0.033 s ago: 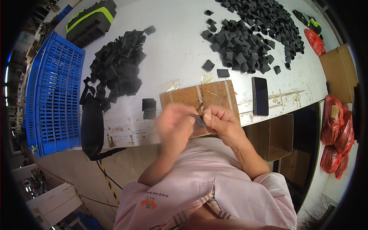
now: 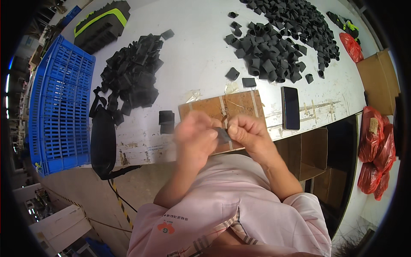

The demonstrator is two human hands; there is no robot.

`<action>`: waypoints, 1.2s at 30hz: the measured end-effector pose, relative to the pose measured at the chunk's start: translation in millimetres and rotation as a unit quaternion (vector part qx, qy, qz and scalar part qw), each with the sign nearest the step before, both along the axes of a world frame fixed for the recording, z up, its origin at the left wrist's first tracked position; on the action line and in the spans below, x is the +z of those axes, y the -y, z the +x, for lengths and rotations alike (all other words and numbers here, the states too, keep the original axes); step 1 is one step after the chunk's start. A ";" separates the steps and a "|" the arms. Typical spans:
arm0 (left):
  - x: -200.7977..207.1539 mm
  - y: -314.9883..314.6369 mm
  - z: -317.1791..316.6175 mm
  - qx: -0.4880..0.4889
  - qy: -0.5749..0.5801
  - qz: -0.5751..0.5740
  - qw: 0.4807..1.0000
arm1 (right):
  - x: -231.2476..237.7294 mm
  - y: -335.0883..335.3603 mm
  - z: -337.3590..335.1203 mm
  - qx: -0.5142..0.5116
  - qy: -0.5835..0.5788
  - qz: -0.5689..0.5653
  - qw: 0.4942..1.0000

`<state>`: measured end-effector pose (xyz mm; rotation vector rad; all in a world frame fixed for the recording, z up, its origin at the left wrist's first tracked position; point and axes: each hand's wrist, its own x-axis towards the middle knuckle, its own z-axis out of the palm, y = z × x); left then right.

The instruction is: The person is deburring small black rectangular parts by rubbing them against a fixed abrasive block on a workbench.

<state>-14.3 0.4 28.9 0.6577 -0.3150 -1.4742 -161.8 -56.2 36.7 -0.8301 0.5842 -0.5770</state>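
Note:
Both hands meet over the near edge of a taped brown board [image 2: 244, 103] and hold a small dark fabric piece [image 2: 223, 135] between them. My left hand [image 2: 195, 137] is smeared by motion, but its thumb and fingers pinch the piece's left side. On the other side, my right hand [image 2: 252, 133] is closed, thumb against index finger, at the piece's right edge. A thin brown strip or tool tip [image 2: 224, 120] shows just above the fingers; what it is I cannot make out. Left of the board lie a couple of flat black fabric pieces [image 2: 166, 122].
A heap of flat black pieces [image 2: 132, 73] lies left, beside a black pouch [image 2: 103, 141] and a blue plastic crate [image 2: 64, 107]. Folded black loops [image 2: 274, 55] pile up at far right. A phone [image 2: 290, 108] rests right of the board. Red bags [image 2: 374, 150] hang at right.
The dark fabric piece has tilted and shows more of its flat face. My left hand has shifted slightly; my right stays nearly in place.

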 end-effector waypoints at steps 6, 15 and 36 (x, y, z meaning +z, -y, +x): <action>11.9 17.1 14.2 -0.115 -0.180 -0.015 0.977 | 12.4 37.8 13.7 0.036 -0.013 -0.079 0.996; 3.2 14.2 6.5 -0.022 0.116 0.041 0.992 | -2.0 27.7 9.9 0.005 -0.043 -0.068 0.997; 1.3 13.9 8.0 0.096 0.162 -0.168 0.968 | 25.7 4.8 13.8 -0.171 -0.202 -0.529 0.806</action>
